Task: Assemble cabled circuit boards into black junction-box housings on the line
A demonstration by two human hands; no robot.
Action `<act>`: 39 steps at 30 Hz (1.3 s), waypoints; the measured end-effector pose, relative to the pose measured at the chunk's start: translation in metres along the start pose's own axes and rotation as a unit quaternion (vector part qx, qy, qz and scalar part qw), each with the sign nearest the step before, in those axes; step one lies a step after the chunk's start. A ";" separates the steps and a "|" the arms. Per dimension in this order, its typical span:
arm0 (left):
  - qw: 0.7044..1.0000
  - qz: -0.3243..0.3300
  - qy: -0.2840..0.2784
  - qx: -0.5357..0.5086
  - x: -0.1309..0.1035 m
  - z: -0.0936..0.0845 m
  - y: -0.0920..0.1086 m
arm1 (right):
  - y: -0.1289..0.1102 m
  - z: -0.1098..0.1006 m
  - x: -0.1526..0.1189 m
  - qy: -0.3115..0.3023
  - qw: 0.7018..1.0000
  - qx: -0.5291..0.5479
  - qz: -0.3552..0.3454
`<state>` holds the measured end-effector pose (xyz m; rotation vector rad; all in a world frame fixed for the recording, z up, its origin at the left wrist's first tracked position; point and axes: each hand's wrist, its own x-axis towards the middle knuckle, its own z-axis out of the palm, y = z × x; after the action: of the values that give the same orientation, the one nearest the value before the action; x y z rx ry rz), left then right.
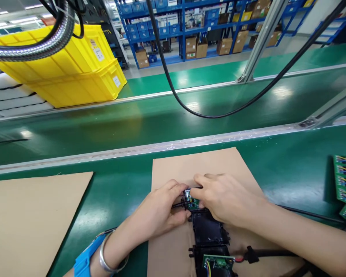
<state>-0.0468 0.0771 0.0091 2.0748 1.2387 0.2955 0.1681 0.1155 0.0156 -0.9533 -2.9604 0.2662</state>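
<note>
Left hand (165, 204), right hand (226, 198) on green circuit board (193, 202); glossy rectangular casing (210, 231).

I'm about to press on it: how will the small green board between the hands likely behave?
The green board looks flat and small, so probably stiff and light. It may be fragile: components sit exposed on its face. The black cable at its left side could tug it, if attached.
</note>
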 end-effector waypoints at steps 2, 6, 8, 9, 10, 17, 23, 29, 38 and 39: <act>1.000 0.005 -0.003 -0.011 -0.002 -0.004 0.001 | -0.002 0.000 0.001 0.004 1.000 -0.002 -0.002; 0.997 -0.069 -0.028 -0.031 -0.005 -0.016 0.006 | -0.002 -0.001 0.002 0.006 1.000 0.026 -0.003; 0.992 -0.111 -0.052 -0.030 -0.003 -0.020 0.011 | 0.000 -0.001 0.002 0.010 0.999 0.041 0.000; 0.992 -0.115 -0.056 -0.017 -0.001 -0.020 0.013 | 0.000 0.000 0.002 0.011 0.999 0.044 0.002; 0.993 -0.107 -0.050 0.004 0.000 -0.019 0.016 | 0.001 0.001 0.002 0.012 0.999 0.047 0.005; 0.969 0.032 0.094 0.226 -0.002 0.013 0.017 | 0.005 0.008 0.000 0.023 0.998 0.064 -0.002; 0.923 0.051 0.139 0.357 -0.016 0.029 0.011 | 0.007 0.008 -0.005 0.031 0.997 0.074 -0.017; 0.912 0.073 0.123 0.384 -0.011 0.027 0.011 | 0.006 0.011 -0.004 0.038 0.997 0.066 -0.029; 0.871 0.061 0.073 0.482 -0.011 0.041 0.018 | 0.003 -0.004 -0.001 0.001 0.998 0.065 0.006; 0.878 0.052 0.085 0.467 -0.012 0.043 0.017 | 0.003 -0.008 0.002 0.008 0.998 0.066 0.015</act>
<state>-0.0194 0.0432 -0.0093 2.9869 1.5639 -0.1271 0.1684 0.1201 0.0228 -0.9807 -2.8734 0.4479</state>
